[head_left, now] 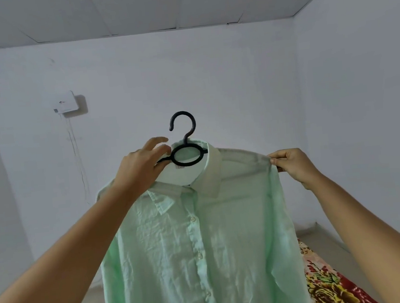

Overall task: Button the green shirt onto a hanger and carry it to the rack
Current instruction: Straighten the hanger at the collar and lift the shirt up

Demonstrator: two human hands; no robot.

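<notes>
Status: green shirt (203, 248) is on the black hanger (186, 163), held up in mid-air in front of the far white wall, centre of view. Not resting on anything.

Hands:
- left hand (139, 167): fingers curled round the hanger's left arm, right beside the ring under the hook. Index finger lifted off. This hand looks to be carrying the weight.
- right hand (293, 164): fingers closed in a pinch on the shirt's right shoulder seam, at the hanger's right tip. A dark bit shows under the fingers, probably the tip itself; can't tell for sure.

Shirt state: placket looks closed, buttons (192, 219) in line down the front as far as the frame shows. Collar (211, 174) is open at the top, and I can't tell whether a top button exists or is done. Left shoulder is partly hidden behind the left arm, so its seating can't be checked.

Step, my read: buttoning done or near done, now squaring the shoulders on the hanger before the carry.

Next move needs:
- right shoulder seam seated over the hanger tip, then release the pinch
- keep the left-hand hold near the hook so it hangs level
- rack is not in view, so a turn is needed to find it. The hook is free and upright, ready to hang.

Also in view: floral bed cover (329, 285) near right, white wall box (65, 102) far left.
</notes>
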